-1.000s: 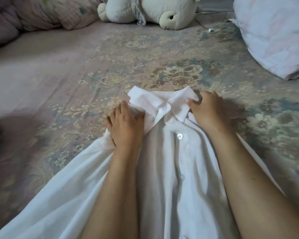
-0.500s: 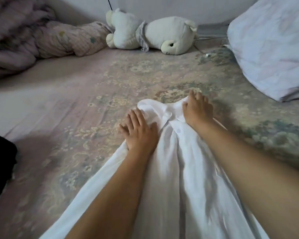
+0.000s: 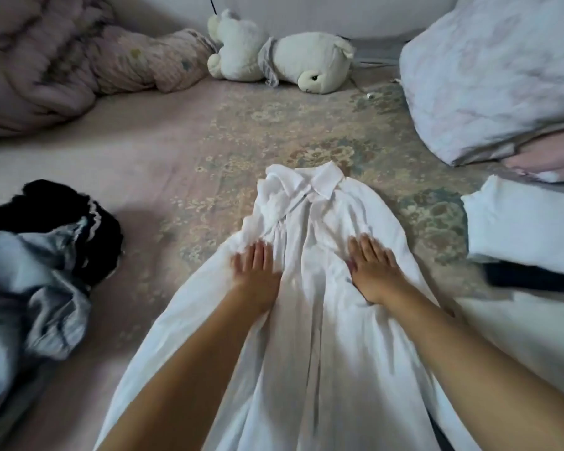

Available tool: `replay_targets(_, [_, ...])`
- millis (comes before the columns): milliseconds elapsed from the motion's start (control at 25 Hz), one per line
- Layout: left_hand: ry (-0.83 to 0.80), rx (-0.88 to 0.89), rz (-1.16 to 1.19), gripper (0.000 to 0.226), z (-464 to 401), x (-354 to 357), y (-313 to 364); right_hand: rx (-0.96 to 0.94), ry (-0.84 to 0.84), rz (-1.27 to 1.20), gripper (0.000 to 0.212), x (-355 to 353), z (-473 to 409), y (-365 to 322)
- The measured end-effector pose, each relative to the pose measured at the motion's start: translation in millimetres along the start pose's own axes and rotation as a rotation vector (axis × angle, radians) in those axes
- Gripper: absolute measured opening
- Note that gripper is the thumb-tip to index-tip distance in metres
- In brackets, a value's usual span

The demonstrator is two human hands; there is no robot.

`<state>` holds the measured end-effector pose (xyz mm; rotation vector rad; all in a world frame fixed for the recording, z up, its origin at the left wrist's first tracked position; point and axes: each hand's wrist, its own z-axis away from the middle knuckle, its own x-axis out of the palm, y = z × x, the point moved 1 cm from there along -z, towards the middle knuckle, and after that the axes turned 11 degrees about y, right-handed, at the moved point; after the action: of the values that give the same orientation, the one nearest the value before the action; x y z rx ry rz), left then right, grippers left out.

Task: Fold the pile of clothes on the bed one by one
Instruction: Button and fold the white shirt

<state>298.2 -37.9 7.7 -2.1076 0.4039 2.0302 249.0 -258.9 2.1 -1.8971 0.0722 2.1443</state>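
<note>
- Near the middle of the bed, toward its near edge, the white shirt lies face up, collar pointing at the far edge.
- My left hand and right hand both lie flat on its chest, fingers straight, pressing and gripping nothing.
- I judge this is the smoothing step, before any fold.
- Next calls for flattening the bunched cloth at the left shoulder, then bringing the sides inward.
- At the left edge waits the unfolded pile; at the right edge sits a folded white garment on something dark.
</note>
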Motion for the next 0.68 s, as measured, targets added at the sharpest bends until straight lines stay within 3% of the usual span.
replay_targets(40, [-0.092, 0.027, -0.058, 0.061, 45.3, -2.7, 6.0, -0.016, -0.013, 0.025, 0.057, 1.5, 27.5, 3.3])
replay_targets(120, [-0.107, 0.099, -0.128, 0.055, 115.1, -11.3, 15.0, -0.054, -0.009, 0.066, 0.056, 5.6, 68.6, 6.1])
replay_targets(240, [-0.099, 0.131, -0.097, 0.079, 201.8, -16.6, 16.8, -0.062, 0.042, -0.011, 0.057, 0.5, 138.3, -1.0])
replay_targets(320, [-0.013, 0.161, 0.022, 0.077, 254.4, -21.9, 14.8, -0.08, 0.1, -0.102, 0.063, 0.7, 193.1, -8.8])
replay_targets(440, [0.216, 0.208, 0.154, 0.06, 321.2, -24.4, 0.8, -0.288, 0.287, -0.184, 0.078, 12.7, 296.5, -15.6])
replay_targets(560, [0.25, 0.323, 0.137, 0.091, 367.7, -15.2, -12.0, -0.479, 0.243, -0.043, 0.082, 33.8, 349.6, 5.3])
replay_targets(600, [0.23, 0.358, 0.137, 0.096, 374.9, -12.7, -14.0, -0.496, 0.265, -0.047, 0.079, 33.3, 347.8, 11.9])
replay_targets(680, [0.281, 0.416, 0.175, 0.075, 375.3, -12.8, -14.5, -0.472, 0.375, -0.16, 0.057, 23.1, 336.0, 19.1])
